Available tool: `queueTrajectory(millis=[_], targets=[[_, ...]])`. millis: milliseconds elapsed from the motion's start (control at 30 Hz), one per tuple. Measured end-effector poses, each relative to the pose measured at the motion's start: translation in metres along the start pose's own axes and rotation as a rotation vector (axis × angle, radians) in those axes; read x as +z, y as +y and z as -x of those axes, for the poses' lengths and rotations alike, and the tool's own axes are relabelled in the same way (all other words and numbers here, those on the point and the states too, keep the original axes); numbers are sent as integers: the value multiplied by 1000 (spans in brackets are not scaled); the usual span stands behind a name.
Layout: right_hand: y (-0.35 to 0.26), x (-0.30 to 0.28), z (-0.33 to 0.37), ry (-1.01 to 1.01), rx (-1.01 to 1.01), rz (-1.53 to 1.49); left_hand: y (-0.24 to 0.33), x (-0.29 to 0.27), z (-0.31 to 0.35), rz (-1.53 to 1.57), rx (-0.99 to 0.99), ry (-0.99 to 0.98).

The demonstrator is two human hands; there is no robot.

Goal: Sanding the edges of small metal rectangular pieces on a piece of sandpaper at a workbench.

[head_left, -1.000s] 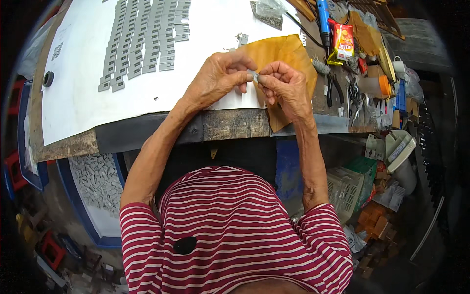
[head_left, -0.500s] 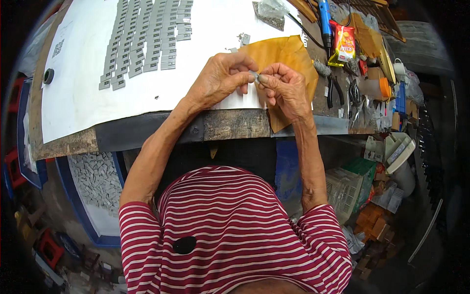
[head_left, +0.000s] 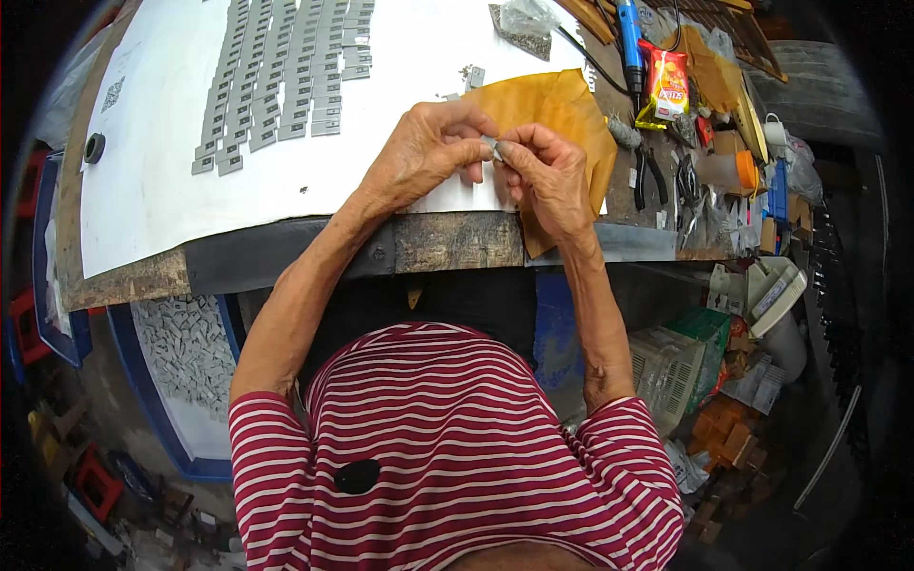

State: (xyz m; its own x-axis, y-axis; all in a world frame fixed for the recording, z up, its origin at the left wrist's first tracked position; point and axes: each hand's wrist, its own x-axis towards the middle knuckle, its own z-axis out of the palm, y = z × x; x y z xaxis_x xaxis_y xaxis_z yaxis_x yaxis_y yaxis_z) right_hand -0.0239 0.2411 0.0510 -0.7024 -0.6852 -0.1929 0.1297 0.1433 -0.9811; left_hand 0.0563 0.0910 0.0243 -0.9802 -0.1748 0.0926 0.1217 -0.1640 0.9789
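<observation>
**While both hands meet above the bench, a small grey piece sits between their fingertips**

As seen from the head camera, the left hand has thumb and forefinger clamped on the small grey piece, which is held clear over the near edge of the white sheet. The right hand has its thumb tip against the right end of the piece; whether its curled fingers grip from behind cannot be told. Details of the piece: too small, partly covered.

Surroundings: brown paper lies behind and beneath the right hand, overhanging the bench edge. A loose grey part lies beside its upper left edge. Slanting columns of grey parts cover the sheet farther left; a black ring is near the sheet's left margin. Right of the paper: black-handled pliers, a red-and-yellow packet, a blue tool.
</observation>
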Motion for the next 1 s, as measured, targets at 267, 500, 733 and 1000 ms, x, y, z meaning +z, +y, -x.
queueTrajectory(millis=[267, 500, 733, 1000], targets=[[2, -4, -4, 75, -77, 154, 0, 1, 0, -312, 29, -26], [-2, -4, -9, -10, -69, -66, 4, -5, -1, -523, 161, 56], [-16, -15, 0, 153, -100, 74, 5, -22, -2, -635, 193, 227], [-19, -41, 19, 289, -201, 144, -1, -48, -1, -1101, 263, 578]])
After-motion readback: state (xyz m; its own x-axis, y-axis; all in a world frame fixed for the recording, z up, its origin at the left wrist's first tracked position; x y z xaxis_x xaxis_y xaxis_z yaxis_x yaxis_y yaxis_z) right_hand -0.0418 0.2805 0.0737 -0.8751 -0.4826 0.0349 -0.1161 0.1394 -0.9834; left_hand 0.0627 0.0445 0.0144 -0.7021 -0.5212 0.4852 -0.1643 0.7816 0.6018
